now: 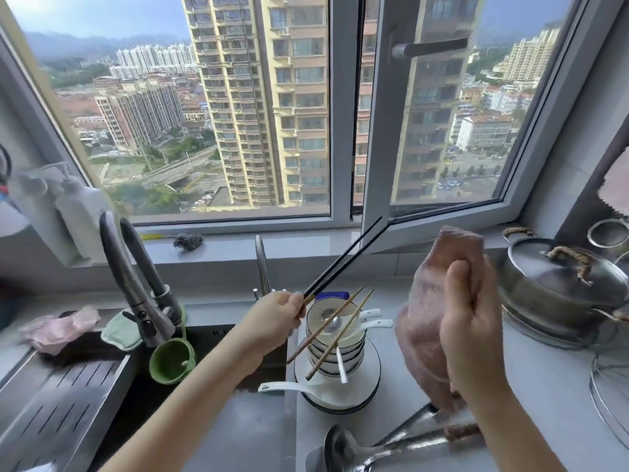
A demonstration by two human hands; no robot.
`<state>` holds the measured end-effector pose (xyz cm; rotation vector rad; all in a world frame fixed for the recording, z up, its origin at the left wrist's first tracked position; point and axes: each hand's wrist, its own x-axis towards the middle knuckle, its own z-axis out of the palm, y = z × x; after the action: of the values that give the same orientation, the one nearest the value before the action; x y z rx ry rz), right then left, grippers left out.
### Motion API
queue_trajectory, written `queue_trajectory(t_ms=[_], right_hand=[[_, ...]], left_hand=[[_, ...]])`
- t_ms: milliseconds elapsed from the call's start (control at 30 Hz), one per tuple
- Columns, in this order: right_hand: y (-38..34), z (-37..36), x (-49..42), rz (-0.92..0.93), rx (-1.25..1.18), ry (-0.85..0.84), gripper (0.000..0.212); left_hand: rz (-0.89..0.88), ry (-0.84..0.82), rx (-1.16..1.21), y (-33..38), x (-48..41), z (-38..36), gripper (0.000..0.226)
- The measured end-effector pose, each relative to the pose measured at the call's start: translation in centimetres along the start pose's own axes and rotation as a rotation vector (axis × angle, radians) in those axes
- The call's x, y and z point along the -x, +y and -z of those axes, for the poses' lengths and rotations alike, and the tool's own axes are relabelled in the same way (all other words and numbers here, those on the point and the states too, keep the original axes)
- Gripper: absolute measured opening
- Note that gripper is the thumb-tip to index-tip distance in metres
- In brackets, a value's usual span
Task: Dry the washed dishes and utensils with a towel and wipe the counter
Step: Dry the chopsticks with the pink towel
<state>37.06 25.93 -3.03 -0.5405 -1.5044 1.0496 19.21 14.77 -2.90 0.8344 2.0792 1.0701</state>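
Head view: stacked bowls [335,342] between sink [190,386] and lidded steel pot [558,284].

Black chopsticks [343,258] – two, one pair. Wooden chopsticks [335,330] – two, lying across bowl stack. Bowls [335,349] – one stack, exact number unclear, about five. Plates [340,393] under stack – at least two. White ceramic spoons – three: two [372,318] in top bowl, one [289,387] on plate. Metal ladles [391,444] on desk – two. Pink towel [432,321] – one. Lidded steel pot [558,284] – one. Faucets – two, tall [136,281] and slim [262,264]. Hands – two, left [279,313], right [471,328].
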Motion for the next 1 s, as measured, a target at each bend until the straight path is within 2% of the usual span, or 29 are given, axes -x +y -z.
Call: queue_trajectory(t_ms=[67, 133, 200, 367, 467, 567, 667, 733, 800, 900, 1000], right_hand=[[-1.4, -3.9, -0.5, 0.208, 0.105, -0.172, 0.021], [-0.5, -7.5, -0.6, 0.512, 0.378, -0.302, 0.035], [0.9, -9.7, -1.1, 0.672, 0.521, -0.277, 0.047], [0.5, -14.5, -1.2, 0.872, 0.498, -0.180, 0.056], [0.8, -16.3, -3.1, 0.763, 0.608, -0.028, 0.059], [1.6, -17.3, -4.6, 0.666, 0.746, 0.050, 0.050], [1.2, -19.6, -4.3, 0.463, 0.733, 0.128, 0.050], [0.0, -22.3, -2.8, 0.265, 0.573, 0.201, 0.050], [-1.7, -26.2, -0.2, 0.009, 0.281, 0.225, 0.055], [-4.0, -33.0, 4.3, -0.301, -0.101, 0.074, 0.055], [-6.5, -39.0, 7.1, -0.430, -0.248, 0.001, 0.055]], left_hand=[[-0.044, -0.094, 0.066, 1.6, 0.8, 0.9, 0.035], [-0.136, -0.146, 0.085, 2.7, 1.6, 1.8, 0.039], [-0.185, -0.159, 0.104, 2.7, 2.4, 2.8, 0.043], [-0.182, -0.220, 0.163, -0.1, 3.5, 6.9, 0.041], [-0.195, -0.267, 0.185, -2.9, 4.3, 12.9, 0.037], [-0.178, -0.312, 0.184, -6.6, 5.1, 20.8, 0.034], [-0.170, -0.225, 0.224, -10.1, 4.8, 28.2, 0.031], [-0.189, -0.135, 0.260, -11.9, 4.1, 31.5, 0.030], [-0.231, -0.080, 0.241, -13.0, 3.4, 33.1, 0.031], [-0.321, -0.037, 0.173, -13.7, 2.2, 33.2, 0.035], [-0.453, 0.061, -0.002, -13.9, 1.7, 32.9, 0.039]])
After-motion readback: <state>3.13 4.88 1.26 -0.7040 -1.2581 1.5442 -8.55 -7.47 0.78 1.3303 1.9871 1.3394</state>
